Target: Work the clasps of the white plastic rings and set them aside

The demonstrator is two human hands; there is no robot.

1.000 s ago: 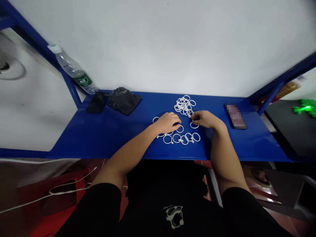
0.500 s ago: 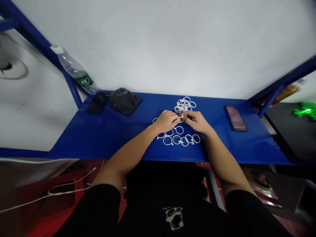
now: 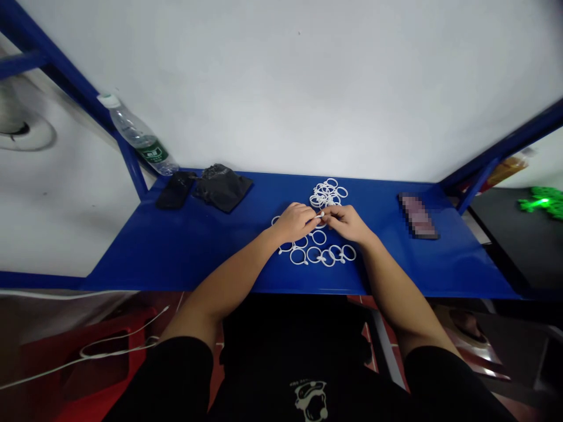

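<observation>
My left hand (image 3: 295,224) and my right hand (image 3: 346,223) meet over the middle of the table, fingers pinched. Between their fingertips is a white curtain ring (image 3: 321,215), its small knob end showing; the fingers cover most of it. Just beyond the hands lies a heap of similar white rings (image 3: 324,194), tangled together. Nearer to me, several loose rings (image 3: 323,257) are spread flat in rough rows, a few of them overlapping. My left hand partly hides some of those on the left.
On the blue table (image 3: 211,246), a black pouch (image 3: 226,187) and a dark flat item (image 3: 176,190) lie back left, near a leaning plastic bottle (image 3: 145,140). A blurred-out phone-like object (image 3: 417,217) lies to the right. Blue frame bars flank both ends.
The whole view has shifted slightly, so the table and hands sit lower in the picture. Both hands keep their pinch on the ring, with only slight finger movement.
</observation>
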